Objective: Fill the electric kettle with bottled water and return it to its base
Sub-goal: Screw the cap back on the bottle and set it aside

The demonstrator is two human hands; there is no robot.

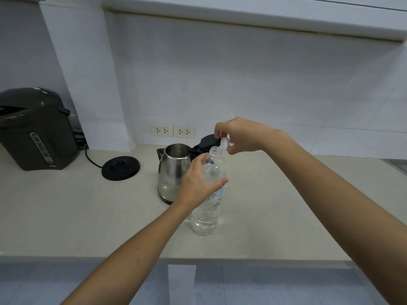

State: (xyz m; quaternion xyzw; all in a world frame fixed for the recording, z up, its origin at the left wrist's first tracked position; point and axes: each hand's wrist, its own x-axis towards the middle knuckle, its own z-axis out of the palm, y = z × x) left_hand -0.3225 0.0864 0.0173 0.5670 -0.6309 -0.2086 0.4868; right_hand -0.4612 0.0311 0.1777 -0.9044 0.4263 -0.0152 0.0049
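Note:
A clear plastic water bottle (207, 214) stands upright on the counter, its mouth uncovered. My left hand (198, 183) grips its upper body. My right hand (237, 137) pinches the white bottle cap (225, 143) just above and right of the mouth. Directly behind the bottle stands the steel electric kettle (174, 170) with its black lid (209, 140) flipped up and back. The round black kettle base (121, 168) lies on the counter to the kettle's left, with nothing on it.
A dark hot-water dispenser (37, 130) stands at the far left, its cord running toward the base. Two wall sockets (172, 130) sit behind the kettle. The beige counter (286, 205) ends at a front edge near me; a white cabinet hangs overhead.

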